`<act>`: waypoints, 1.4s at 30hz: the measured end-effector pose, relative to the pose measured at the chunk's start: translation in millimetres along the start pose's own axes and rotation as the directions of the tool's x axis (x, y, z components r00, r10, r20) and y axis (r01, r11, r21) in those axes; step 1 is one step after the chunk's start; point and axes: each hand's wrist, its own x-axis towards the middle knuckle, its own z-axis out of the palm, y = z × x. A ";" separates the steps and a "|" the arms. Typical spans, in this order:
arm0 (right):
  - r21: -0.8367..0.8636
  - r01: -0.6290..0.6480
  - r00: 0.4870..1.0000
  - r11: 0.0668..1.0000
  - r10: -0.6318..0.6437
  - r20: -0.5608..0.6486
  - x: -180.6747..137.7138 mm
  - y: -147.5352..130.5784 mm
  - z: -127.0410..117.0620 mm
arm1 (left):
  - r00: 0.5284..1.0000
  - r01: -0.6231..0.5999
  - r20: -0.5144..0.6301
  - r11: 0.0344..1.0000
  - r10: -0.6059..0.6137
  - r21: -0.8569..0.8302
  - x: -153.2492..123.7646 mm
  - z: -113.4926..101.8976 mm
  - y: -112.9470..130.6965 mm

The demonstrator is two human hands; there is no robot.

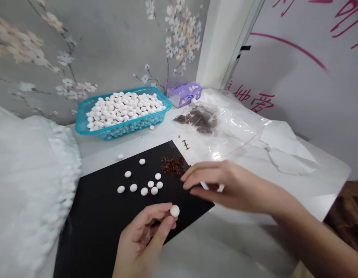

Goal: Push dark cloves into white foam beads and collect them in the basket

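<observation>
My left hand (147, 235) pinches a small white ball (174, 211) between thumb and fingertips, above the near right part of a black mat (92, 216). Just right of a pile of small dark brown bits (172, 166), my right hand (222, 181) hovers with thumb and fingers apart; I see nothing between them. Several loose white balls (133, 187) lie on the mat beyond my left hand. A few brown bits lie among them.
At the back, a blue plastic basket (123, 124) is heaped with white balls. Beside it stand a purple tissue pack (184, 94) and a clear bag (237, 127) holding brown bits (200, 117). A large white bag (28, 193) bulges along the left.
</observation>
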 end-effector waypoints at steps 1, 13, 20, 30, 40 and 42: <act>-0.074 -0.088 0.996 0.993 0.087 -0.018 -2.1 7.1 -4.1 | 1.000 0.007 0.013 1.000 -0.007 0.001 0.5 0.5 0.0; -0.227 -0.326 0.930 0.918 0.355 0.099 -3.7 36.5 4.0 | 0.995 -0.010 -0.099 0.998 0.016 0.057 0.5 2.4 5.1; -0.017 -0.393 0.917 0.919 0.393 0.065 1.0 25.7 -0.9 | 0.997 -0.038 -0.067 0.999 0.040 0.034 6.0 -3.4 -0.9; 0.814 -0.448 0.881 0.369 0.334 0.334 6.9 3.3 55.0 | 0.995 -0.099 -0.010 0.995 0.099 0.016 7.6 -6.1 -4.3; 0.808 -0.457 0.870 0.373 0.378 0.318 6.2 1.0 63.0 | 0.991 -0.136 -0.002 0.991 0.136 -0.020 7.0 -4.5 -1.7; 0.805 -0.463 0.867 0.372 0.381 0.322 6.0 0.1 64.1 | 0.989 -0.145 -0.007 0.989 0.145 -0.018 7.6 -4.8 -1.9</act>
